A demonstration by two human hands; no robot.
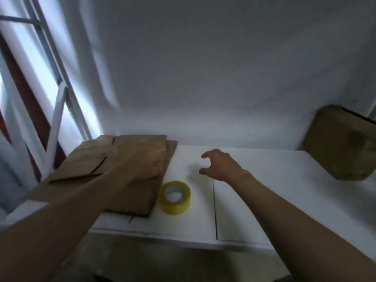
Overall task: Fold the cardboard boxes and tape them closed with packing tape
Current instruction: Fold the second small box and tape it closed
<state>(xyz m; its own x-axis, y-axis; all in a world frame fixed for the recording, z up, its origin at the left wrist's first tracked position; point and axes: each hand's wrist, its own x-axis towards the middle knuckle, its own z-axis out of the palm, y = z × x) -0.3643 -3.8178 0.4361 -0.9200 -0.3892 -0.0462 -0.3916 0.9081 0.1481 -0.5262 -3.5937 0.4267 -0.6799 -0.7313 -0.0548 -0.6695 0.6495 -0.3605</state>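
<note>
The flattened cardboard boxes [85, 159], stacked at the left of the table [264, 190], look light and stiff, best lifted by a free edge; the left hand [146, 163] lies blurred over them, grip unreadable, while the right hand [221, 165] hovers spread and empty.

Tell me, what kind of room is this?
Probably a plain indoor packing spot: a white table by a window, with flat cardboard boxes and a yellow tape roll on it.
</note>
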